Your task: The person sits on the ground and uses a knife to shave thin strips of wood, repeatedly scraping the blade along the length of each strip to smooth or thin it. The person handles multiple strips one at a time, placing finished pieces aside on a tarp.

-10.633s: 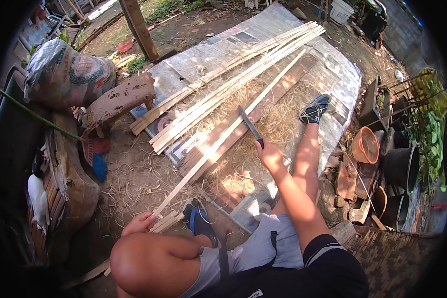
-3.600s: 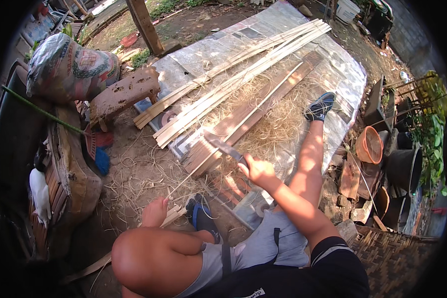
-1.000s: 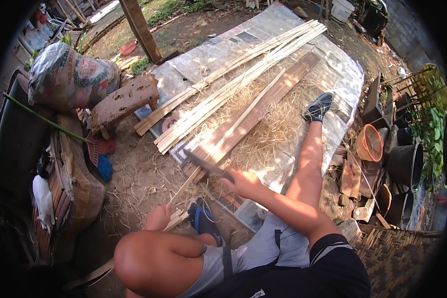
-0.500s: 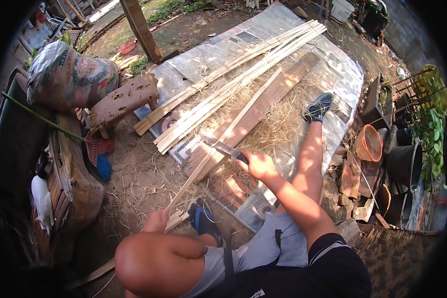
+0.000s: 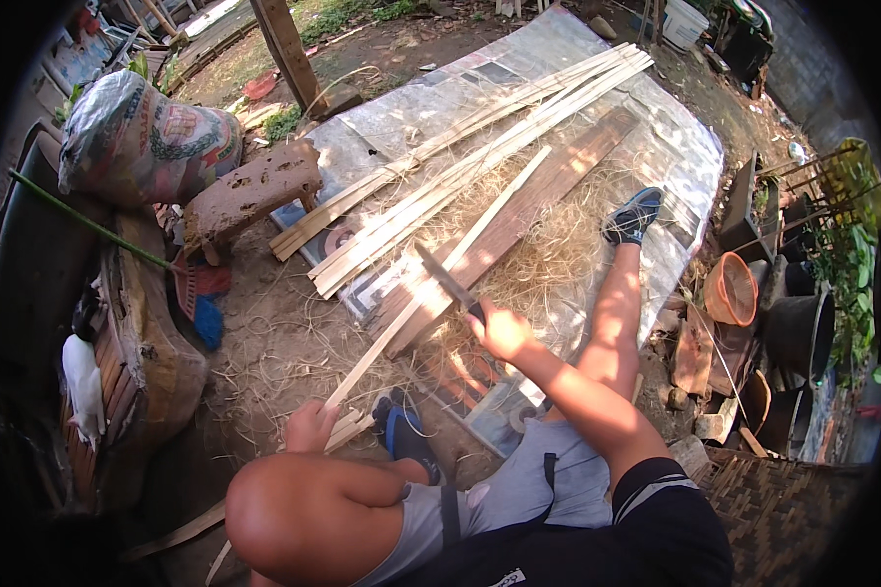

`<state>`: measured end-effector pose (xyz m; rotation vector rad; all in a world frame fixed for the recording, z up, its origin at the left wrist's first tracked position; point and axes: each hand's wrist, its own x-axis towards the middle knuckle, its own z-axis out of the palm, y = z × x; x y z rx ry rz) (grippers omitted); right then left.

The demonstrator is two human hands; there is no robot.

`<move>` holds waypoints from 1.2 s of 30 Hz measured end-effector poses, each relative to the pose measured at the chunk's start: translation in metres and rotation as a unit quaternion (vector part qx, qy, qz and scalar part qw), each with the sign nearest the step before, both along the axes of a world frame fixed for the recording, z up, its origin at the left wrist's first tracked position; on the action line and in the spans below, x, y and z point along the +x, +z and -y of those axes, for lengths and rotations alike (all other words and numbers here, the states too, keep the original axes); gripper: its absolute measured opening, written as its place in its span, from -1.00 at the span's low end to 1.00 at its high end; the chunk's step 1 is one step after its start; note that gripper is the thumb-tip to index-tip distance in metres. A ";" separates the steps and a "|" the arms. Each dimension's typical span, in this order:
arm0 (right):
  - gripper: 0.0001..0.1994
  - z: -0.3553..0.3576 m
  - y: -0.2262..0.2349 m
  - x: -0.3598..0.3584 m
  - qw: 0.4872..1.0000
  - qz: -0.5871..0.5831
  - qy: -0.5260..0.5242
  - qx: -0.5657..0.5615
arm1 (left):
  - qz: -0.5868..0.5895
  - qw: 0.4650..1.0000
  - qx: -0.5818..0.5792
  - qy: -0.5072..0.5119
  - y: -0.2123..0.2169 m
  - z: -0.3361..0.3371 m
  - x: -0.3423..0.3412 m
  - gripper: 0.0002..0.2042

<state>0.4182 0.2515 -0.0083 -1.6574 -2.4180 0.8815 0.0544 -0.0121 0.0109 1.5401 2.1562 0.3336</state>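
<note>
My left hand [image 5: 308, 428] is closed around the lower end of a long, pale bamboo strip [image 5: 372, 352]. The strip slants away from me to the right and lies over a brown wooden plank [image 5: 533, 210]. In my right hand [image 5: 506, 333] is a knife [image 5: 446, 278], gripped by its dark handle. Its blade points up and left, crossing over the strip above the plank; whether the edge touches the strip I cannot tell. Beyond the plank rests a bundle of pale strips [image 5: 489, 152]. Curly shavings [image 5: 548, 254] are heaped beside the plank, near my shoe.
A printed plastic sheet [image 5: 675, 147] lies under the wood. To the left are a stuffed sack [image 5: 147, 142], a worn wooden stool [image 5: 250, 196] and a white animal [image 5: 83, 386] on a slatted seat. An orange pot [image 5: 730, 289] and black buckets [image 5: 798, 323] stand at right.
The knife blade has swung upward, its tip now farther from me. The strip's far end has shifted slightly left, and my left hand has moved a little. The whole view has shifted slightly.
</note>
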 end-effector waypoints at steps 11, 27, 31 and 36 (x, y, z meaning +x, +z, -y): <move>-0.47 0.010 0.014 -0.005 0.994 0.064 0.052 0.077 | -0.098 0.992 -0.053 -0.059 0.016 -0.048 0.024 -0.72; -0.49 0.048 0.029 -0.016 0.992 -0.016 0.124 -0.016 | -0.062 0.992 -0.111 -0.015 0.017 -0.019 0.017 -0.61; -0.49 0.067 0.040 -0.025 0.983 0.022 0.182 0.031 | -0.073 0.995 -0.065 0.003 -0.001 -0.012 0.016 -0.62; -0.55 -0.078 -0.015 0.088 0.972 0.055 -0.079 0.212 | -0.082 0.992 -0.093 0.033 0.036 0.046 -0.018 -0.67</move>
